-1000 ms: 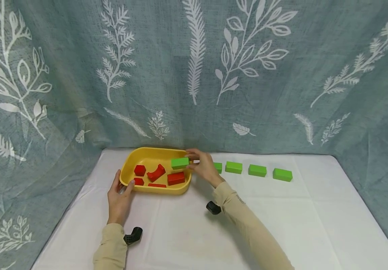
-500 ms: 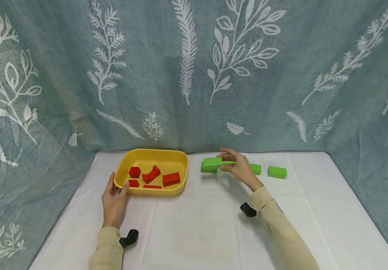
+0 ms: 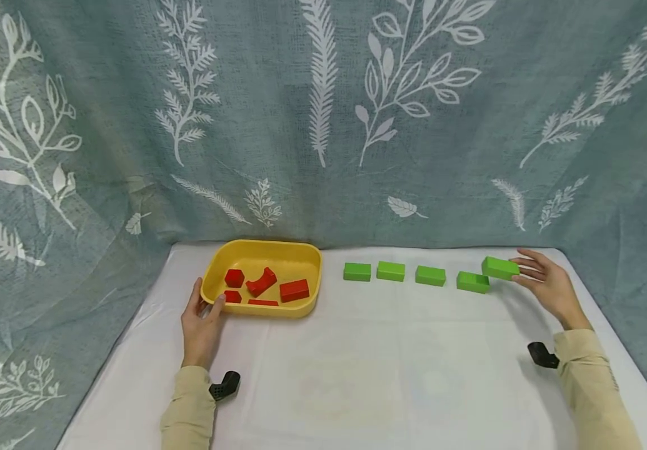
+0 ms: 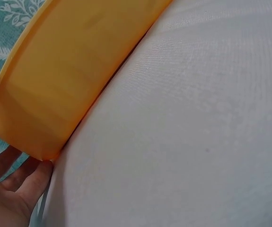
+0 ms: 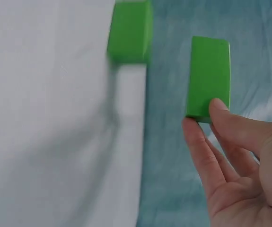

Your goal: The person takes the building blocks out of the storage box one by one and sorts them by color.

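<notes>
With the thumb over its rim, my left hand (image 3: 199, 331) grips the front left corner of a yellow plastic tub (image 3: 300, 308). In the left wrist view the fingers meet the outer wall of this tub (image 4: 65, 71). My right hand (image 3: 551, 289) pinches a green rectangular block (image 3: 499, 267) by one end, above the table. The right wrist view shows the thumb on top of this block (image 5: 209, 75) and fingers under it. Just left of it lies the last green block (image 3: 472, 285) of a row.
Left of that one, several green blocks in the row include one nearest the tub (image 3: 357, 272). Inside the tub lie red pieces: a hexagonal one (image 3: 234, 278), an arched one (image 3: 261, 282), a rectangular one (image 3: 294, 290) and others. A patterned curtain (image 3: 289, 137) hangs behind the white-covered table (image 3: 357, 375).
My right hand has carried the green block from above the tub, rightward past the row, to its right end. My left hand has stayed on the tub.
</notes>
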`<state>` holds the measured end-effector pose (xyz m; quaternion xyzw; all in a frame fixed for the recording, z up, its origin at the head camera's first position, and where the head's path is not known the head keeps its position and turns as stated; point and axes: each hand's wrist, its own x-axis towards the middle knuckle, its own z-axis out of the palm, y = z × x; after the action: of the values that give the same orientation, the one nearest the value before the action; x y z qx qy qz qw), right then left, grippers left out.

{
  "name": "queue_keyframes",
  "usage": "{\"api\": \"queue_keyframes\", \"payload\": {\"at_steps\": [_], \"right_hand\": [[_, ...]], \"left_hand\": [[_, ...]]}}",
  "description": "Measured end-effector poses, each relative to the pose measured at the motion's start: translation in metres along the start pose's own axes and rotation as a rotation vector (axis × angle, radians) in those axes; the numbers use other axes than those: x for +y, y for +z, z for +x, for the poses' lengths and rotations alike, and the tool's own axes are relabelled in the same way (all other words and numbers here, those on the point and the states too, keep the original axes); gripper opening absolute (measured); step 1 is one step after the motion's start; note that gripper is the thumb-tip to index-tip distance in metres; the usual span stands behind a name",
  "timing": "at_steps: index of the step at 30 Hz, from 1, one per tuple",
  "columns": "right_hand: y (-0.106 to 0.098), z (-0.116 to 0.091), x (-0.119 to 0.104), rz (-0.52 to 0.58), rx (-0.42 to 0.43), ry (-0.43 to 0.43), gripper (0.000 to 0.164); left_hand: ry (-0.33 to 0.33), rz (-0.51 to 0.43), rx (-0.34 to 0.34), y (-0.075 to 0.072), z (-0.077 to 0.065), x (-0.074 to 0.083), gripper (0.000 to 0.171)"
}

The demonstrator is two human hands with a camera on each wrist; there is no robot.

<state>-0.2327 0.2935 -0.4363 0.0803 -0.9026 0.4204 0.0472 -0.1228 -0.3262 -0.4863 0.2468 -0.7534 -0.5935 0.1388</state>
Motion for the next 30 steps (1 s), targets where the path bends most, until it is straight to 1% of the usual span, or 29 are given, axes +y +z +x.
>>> {"api": "queue_keyframes", "payload": {"at_steps": [2,6,8,11,16,20,22,24,25,27,28,30], "right_hand": [[-0.011,-0.002,0.013,0.006,0.003,0.015,0.06],[-0.019,-0.003,0.033,0.022,-0.026,0.007,0.06],[-0.02,-0.004,0.043,0.01,-0.042,0.01,0.06],[-0.022,-0.011,0.057,-0.021,-0.062,0.027,0.06],[-0.015,-0.013,0.059,-0.073,-0.054,0.05,0.058],[-0.015,-0.011,0.047,-0.119,-0.053,0.046,0.061],[-0.013,-0.007,0.034,-0.15,-0.042,0.035,0.061],[-0.008,-0.003,0.016,-0.173,-0.024,0.003,0.059],[-0.004,0.001,0.005,-0.18,-0.024,-0.019,0.058],[0.01,0.01,-0.018,-0.176,-0.029,-0.092,0.055],[0.019,0.014,-0.03,-0.164,-0.042,-0.131,0.054],[0.039,0.023,-0.054,-0.137,-0.097,-0.203,0.053]], "left_hand": [[-0.011,0.006,0.015,0.001,0.0,0.001,0.071],[-0.028,0.016,0.031,-0.001,0.001,0.003,0.069],[-0.032,0.015,0.023,0.002,0.002,0.002,0.069],[-0.037,0.006,0.01,0.011,0.002,0.0,0.07],[-0.036,-0.004,0.009,0.009,0.001,-0.002,0.07],[-0.027,-0.016,0.007,0.008,0.003,-0.001,0.07],[-0.028,-0.02,0.005,0.008,0.003,0.0,0.07],[-0.038,-0.017,0.008,0.008,0.003,0.0,0.07],[-0.04,-0.016,0.01,0.008,0.003,0.0,0.07],[-0.036,-0.014,0.013,0.008,0.003,0.001,0.07],[-0.034,-0.014,0.014,0.009,0.003,0.001,0.07],[-0.034,-0.017,0.013,0.009,0.003,0.001,0.071]]}}
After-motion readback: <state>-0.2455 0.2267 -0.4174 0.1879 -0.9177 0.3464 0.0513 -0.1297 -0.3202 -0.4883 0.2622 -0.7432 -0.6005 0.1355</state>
